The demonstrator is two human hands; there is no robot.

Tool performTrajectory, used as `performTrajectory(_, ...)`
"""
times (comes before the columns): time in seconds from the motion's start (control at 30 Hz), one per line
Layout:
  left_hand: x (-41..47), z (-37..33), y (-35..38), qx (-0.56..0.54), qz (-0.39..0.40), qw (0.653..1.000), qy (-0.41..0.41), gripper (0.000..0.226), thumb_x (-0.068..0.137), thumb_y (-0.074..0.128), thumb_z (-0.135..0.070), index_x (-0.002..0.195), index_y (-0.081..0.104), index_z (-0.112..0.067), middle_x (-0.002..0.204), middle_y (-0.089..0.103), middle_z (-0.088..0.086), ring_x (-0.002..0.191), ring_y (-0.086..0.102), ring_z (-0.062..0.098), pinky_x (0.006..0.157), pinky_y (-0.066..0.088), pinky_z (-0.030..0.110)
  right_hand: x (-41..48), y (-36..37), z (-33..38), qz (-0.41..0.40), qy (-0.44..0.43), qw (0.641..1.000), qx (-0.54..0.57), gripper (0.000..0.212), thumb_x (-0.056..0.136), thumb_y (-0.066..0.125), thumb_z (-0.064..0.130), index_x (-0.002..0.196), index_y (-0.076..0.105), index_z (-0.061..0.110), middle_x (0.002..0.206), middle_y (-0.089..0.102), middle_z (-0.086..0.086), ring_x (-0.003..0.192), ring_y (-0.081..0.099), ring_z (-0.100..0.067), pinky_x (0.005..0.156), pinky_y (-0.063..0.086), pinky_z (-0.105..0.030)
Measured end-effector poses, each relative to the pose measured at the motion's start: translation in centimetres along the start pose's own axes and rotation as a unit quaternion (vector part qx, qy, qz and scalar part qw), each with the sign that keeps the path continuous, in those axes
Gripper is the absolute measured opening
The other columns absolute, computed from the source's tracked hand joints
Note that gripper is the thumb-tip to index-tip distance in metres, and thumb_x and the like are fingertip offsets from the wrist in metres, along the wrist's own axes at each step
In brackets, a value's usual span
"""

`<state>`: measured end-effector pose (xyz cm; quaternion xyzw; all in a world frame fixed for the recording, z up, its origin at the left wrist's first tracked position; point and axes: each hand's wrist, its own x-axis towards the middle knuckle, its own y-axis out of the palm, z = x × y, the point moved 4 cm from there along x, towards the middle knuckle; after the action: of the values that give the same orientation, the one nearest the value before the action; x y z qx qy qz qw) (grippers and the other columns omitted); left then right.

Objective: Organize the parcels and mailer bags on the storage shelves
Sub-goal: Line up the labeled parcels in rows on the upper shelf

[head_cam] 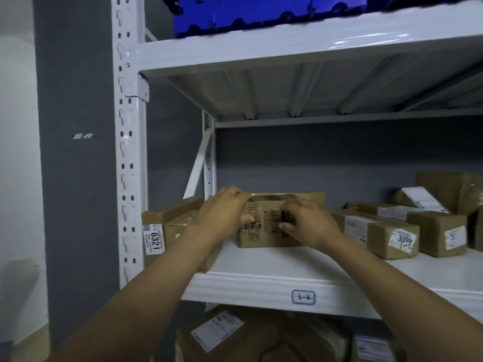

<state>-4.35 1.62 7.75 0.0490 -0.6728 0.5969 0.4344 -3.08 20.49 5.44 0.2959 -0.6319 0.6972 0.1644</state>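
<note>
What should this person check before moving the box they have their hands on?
1. Both hands on the box: ok. The left hand grips its top left corner, the right hand holds its front.
2. Box flat on the shelf: ok.
3. Bare shelf in front of the box: ok.
4. Gap to the box labelled 6321: cannot tell, the left arm hides it.
5. Room towards the small boxes on the right: cannot tell, the right hand covers that edge.
6. Print on the box readable: not ok, blurred and partly covered.

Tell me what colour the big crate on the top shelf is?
The crate is bright blue, seen best in the head view.
</note>
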Motion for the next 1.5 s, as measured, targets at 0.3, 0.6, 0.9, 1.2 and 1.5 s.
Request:
performTrajectory(0.3, 4.4, -1.5, 8.2, -0.121, 0.024, 0.971, -0.203, 0.071, 0.082, 0.071, -0.041, 0.141, 0.035, -0.023, 0.144, 0.039, 0.014, 0.127, 0.046, 0.031, 0.105, 0.042, 0.045, 0.9, 2.9, -8.0, 0.063, 0.046, 0.972, 0.22, 0.049, 0.09, 0.065, 0.029, 0.134, 0.044, 0.026, 0.137, 0.049, 0.003, 0.118, 0.05, -0.014, 0.094, 0.041, -0.023)
performTrajectory(0.6, 2.3, -2.1, 8.4, -0.314, -0.134, 0.898, -0.279, 0.064, 0.07, 0.081, -0.04, 0.125, 0.049, -0.032, 0.121, 0.058, 0.002, 0.104, 0.06, 0.017, 0.095, 0.05, 0.039, 0.4, 1.4, -9.3, -0.037, 0.14, 0.815, 0.56, 0.04, 0.094, 0.06, 0.019, 0.133, 0.052, 0.019, 0.101, 0.066, 0.008, 0.106, 0.061, -0.015, 0.102, 0.047, -0.039)
performTrajectory(0.9, 2.0, -3.5, 6.9, -0.377, -0.176, 0.867, -0.274, 0.036, 0.079, 0.065, -0.058, 0.094, 0.049, -0.028, 0.107, 0.06, 0.002, 0.095, 0.06, 0.017, 0.075, 0.05, 0.03, -1.4, 0.9, -8.1, 0.034, 0.19, 0.69, 0.697, 0.047, 0.094, 0.058, 0.034, 0.138, 0.043, 0.031, 0.115, 0.066, -0.003, 0.092, 0.062, -0.011, 0.066, 0.044, -0.027)
performTrajectory(1.2, 0.3, -3.1, 5.8, -0.583, -0.143, 0.768, -0.224, 0.08, 0.082, 0.075, -0.017, 0.145, 0.029, -0.033, 0.122, 0.048, -0.007, 0.109, 0.058, 0.017, 0.092, 0.053, 0.035, -2.8, 0.1, -8.6, -0.037, 0.176, 0.671, 0.719, 0.049, 0.085, 0.067, 0.017, 0.131, 0.056, 0.027, 0.12, 0.068, -0.003, 0.12, 0.056, -0.027, 0.103, 0.041, -0.049)
performTrajectory(1.5, -0.9, -3.5, 5.6, -0.47, -0.055, 0.858, -0.198, 0.09, 0.07, 0.081, -0.001, 0.146, 0.037, -0.02, 0.13, 0.041, -0.009, 0.12, 0.05, 0.013, 0.106, 0.042, 0.032, -6.0, -1.1, -6.8, -0.131, 0.197, 0.664, 0.709, 0.068, 0.067, 0.079, 0.041, 0.128, 0.058, 0.018, 0.12, 0.068, -0.003, 0.111, 0.064, -0.019, 0.102, 0.047, -0.041)
